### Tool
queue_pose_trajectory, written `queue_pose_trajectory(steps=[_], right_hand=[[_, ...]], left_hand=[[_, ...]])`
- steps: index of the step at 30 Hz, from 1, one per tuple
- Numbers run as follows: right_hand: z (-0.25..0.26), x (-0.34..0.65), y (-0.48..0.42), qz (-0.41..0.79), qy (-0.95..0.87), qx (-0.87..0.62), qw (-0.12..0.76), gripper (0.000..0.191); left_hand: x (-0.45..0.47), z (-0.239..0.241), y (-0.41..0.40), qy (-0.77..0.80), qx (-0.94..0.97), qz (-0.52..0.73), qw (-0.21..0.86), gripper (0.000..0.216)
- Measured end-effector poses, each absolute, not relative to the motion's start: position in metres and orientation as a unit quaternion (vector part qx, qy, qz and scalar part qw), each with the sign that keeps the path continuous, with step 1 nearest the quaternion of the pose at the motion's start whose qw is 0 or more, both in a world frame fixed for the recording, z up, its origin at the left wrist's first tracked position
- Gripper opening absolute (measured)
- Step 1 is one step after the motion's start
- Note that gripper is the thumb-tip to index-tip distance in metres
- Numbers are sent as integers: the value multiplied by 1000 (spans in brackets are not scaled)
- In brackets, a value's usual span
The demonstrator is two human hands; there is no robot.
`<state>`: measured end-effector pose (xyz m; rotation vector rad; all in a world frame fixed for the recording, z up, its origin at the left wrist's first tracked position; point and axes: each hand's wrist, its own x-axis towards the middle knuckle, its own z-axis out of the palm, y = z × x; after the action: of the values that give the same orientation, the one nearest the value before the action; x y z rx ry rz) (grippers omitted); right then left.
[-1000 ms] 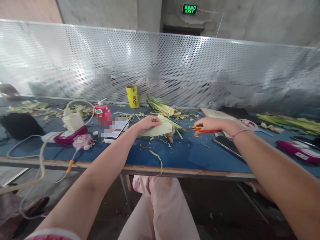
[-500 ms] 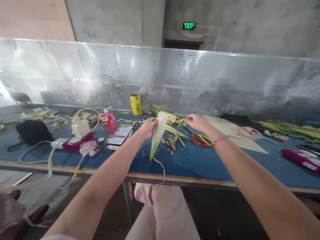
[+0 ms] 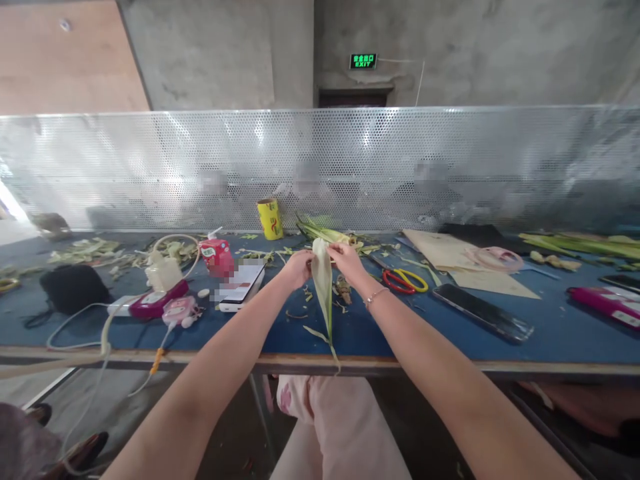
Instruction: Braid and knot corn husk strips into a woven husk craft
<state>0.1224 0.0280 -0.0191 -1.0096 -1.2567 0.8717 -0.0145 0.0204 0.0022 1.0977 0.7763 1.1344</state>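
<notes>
Both my hands hold one pale green corn husk leaf (image 3: 323,283) above the blue table (image 3: 390,327). My left hand (image 3: 297,267) pinches its upper left edge. My right hand (image 3: 346,261) pinches its upper right edge, fingers closed. The leaf hangs point down towards the table's front edge. Red and yellow scissors (image 3: 405,281) lie on the table just right of my right hand, untouched.
Husk scraps (image 3: 330,235) lie behind my hands, near a yellow roll (image 3: 271,218). To the left are a phone (image 3: 240,281), a red carton (image 3: 216,255), chargers and a black pouch (image 3: 74,288). Right: cardboard (image 3: 465,263), a black phone (image 3: 483,313). A perforated metal screen (image 3: 350,167) backs the table.
My right hand laid the scissors down on the table and came left to take the leaf's top. My left hand lifted the leaf upright from the table.
</notes>
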Motion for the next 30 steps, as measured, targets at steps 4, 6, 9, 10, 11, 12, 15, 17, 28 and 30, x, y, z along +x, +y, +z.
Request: queue_pose_trajectory(steps=[4, 6, 9, 10, 11, 12, 15, 17, 28, 30], right_hand=[[-24, 123, 27, 396, -558, -407, 605, 27], [-26, 124, 25, 390, -559, -407, 608, 24], [-29, 125, 22, 366, -562, -413, 616, 21], [-30, 125, 21, 361, -566, -410, 617, 20], [-30, 125, 21, 360, -570, -407, 617, 19], [-31, 125, 20, 362, -573, -404, 614, 18], [-30, 124, 19, 379, -581, -406, 595, 16], [-30, 123, 19, 382, -586, -412, 584, 17], [-32, 124, 22, 352, -590, -399, 608, 31], [-31, 123, 20, 371, -577, -388, 616, 36]], left_hand=[[-15, 1, 20, 359, 488, 493, 624, 9], [-15, 1, 19, 366, 497, 482, 622, 6], [-14, 0, 16, 357, 515, 492, 604, 5], [-14, -1, 15, 352, 527, 499, 590, 10], [-14, -2, 15, 348, 543, 503, 575, 15], [-14, -3, 15, 345, 560, 502, 561, 20], [-15, -6, 16, 364, 581, 496, 532, 26], [-16, -7, 18, 381, 579, 495, 525, 25], [-17, -5, 19, 364, 529, 487, 592, 13], [-17, -6, 22, 365, 517, 492, 598, 9]])
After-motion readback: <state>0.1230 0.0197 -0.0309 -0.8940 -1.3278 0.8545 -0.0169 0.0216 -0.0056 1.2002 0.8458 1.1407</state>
